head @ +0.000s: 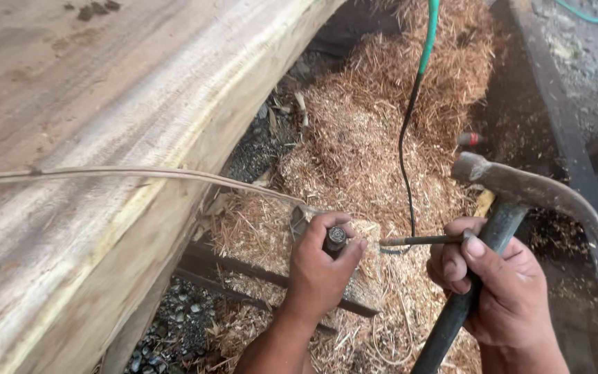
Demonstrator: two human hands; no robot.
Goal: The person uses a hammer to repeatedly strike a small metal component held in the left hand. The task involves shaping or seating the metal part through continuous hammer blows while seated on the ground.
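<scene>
Left hand [320, 266] is curled shut around a short dark metal punch [335, 239], whose round flat top shows between the thumb and forefinger. It sits just to the right of the big wooden slab [84, 173], below the slab's lower edge. Right hand [503, 291] is wrapped tight around the dark handle of a claw hammer [527, 190], further right of the slab. The hammer's worn steel head is raised above that hand, with the curved claw sweeping out to the right. The right hand's fingers also pinch a long thin metal rod [420, 240], possibly a nail, which lies level and points left toward the left hand; its tip stops just short of the punch.

From the left hand, a pale flat strip [140, 173], like split cane or banding, runs left across the face of the slab, lying along its surface. The slab itself is pale, rough-sawn and tilted, filling the whole left side of the view.

To the right of the slab, a heap of reddish-tan wood shavings [375, 138] lies on the ground beneath and behind both hands. A thin cable [413, 104], green at the top and black lower down, hangs over the shavings and ends near the rod. Dark gravel [174, 325] shows under the slab's edge, and a dark wooden beam [555, 118] runs along the far right, well apart from the slab.
</scene>
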